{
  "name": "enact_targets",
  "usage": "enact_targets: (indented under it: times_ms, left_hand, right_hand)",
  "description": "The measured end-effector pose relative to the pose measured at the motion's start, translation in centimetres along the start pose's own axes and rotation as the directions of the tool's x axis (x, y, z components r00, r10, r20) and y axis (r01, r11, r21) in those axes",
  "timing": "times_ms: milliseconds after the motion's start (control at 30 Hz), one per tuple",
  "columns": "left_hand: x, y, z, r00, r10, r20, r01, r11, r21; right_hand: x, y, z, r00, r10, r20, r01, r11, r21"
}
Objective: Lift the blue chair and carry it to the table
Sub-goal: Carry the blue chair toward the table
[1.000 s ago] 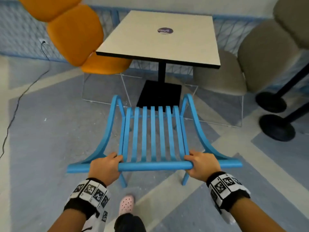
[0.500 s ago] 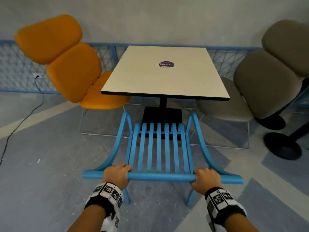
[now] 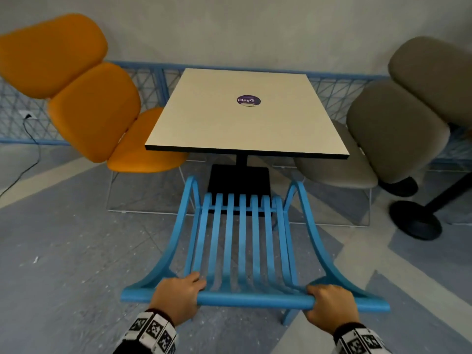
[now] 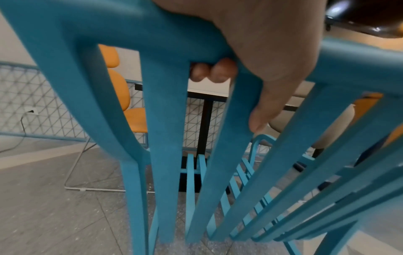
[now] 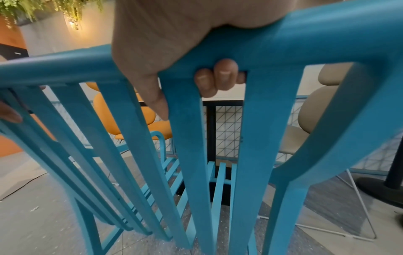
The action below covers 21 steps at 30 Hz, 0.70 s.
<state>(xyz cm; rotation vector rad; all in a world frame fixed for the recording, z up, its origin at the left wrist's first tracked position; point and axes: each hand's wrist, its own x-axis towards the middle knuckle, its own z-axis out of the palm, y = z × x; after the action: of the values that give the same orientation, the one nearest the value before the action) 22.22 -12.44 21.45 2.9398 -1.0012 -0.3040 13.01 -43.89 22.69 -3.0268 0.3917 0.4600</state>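
The blue slatted chair [image 3: 241, 241] faces the square cream table [image 3: 245, 116], its seat front close to the table's black base. My left hand [image 3: 178, 296] grips the left part of the chair's top rail and my right hand [image 3: 329, 306] grips the right part. In the left wrist view my left hand [image 4: 237, 51] wraps the rail of the chair [image 4: 165, 155], fingertips showing under it. In the right wrist view my right hand [image 5: 174, 51] curls round the same rail of the chair [image 5: 189, 155]. Whether the chair's legs touch the floor is hidden.
An orange padded chair [image 3: 84, 103] stands left of the table and a beige one [image 3: 393, 129] right of it. A black round pedestal base [image 3: 415, 221] sits on the floor at right. A blue mesh fence [image 3: 20, 108] and a cable run along the far wall.
The chair and both hands have moved forward toward the table; the seat front now lies near the table's base. Both hands keep their grip on the top rail.
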Motion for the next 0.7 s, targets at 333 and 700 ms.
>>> enact_targets:
  times_ms: [333,700]
  left_hand:
    - [2.9,-2.1,-1.0,0.997,-0.073,0.036,0.074,0.997,-0.013]
    - [2.2,-1.0,-2.2,0.992,-0.113,-0.057,0.109,0.992,-0.066]
  right_hand:
    - [2.2,-2.0,-2.1,0.993,-0.100,0.059,0.100,0.995,-0.007]
    - [2.2,-2.0,-2.4,0.995,-0.094,-0.044,0.093,0.996,-0.011]
